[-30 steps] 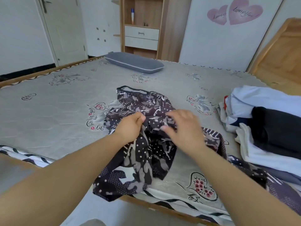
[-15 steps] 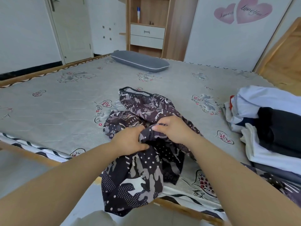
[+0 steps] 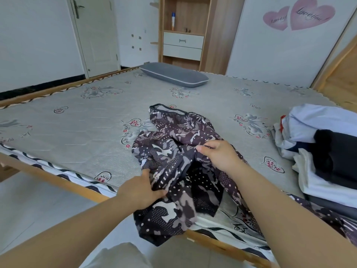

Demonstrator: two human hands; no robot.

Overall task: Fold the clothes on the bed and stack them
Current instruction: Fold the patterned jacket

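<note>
Camouflage-print fabric, dark purple and grey, is lying bunched at the near edge of the bed [image 3: 81, 132], with its lower part spilling over the wooden frame toward the floor. A second ago both hands were gathered close together at the middle of this garment [image 3: 173, 167]; now I am seeing them drawing apart. The left hand [image 3: 142, 190] is sliding down toward the bed's edge, its fingers [image 3: 154, 192] curled round a fold of cloth, while the right hand [image 3: 218, 154] is staying higher up, pinching a ridge of fabric between thumb and forefinger. I am reading this as the garment being opened out, so folding proper is not yet under way. The heap of white, pale blue and dark clothes [image 3: 318, 147] is waiting at the right side of the bed, still unsorted.
</note>
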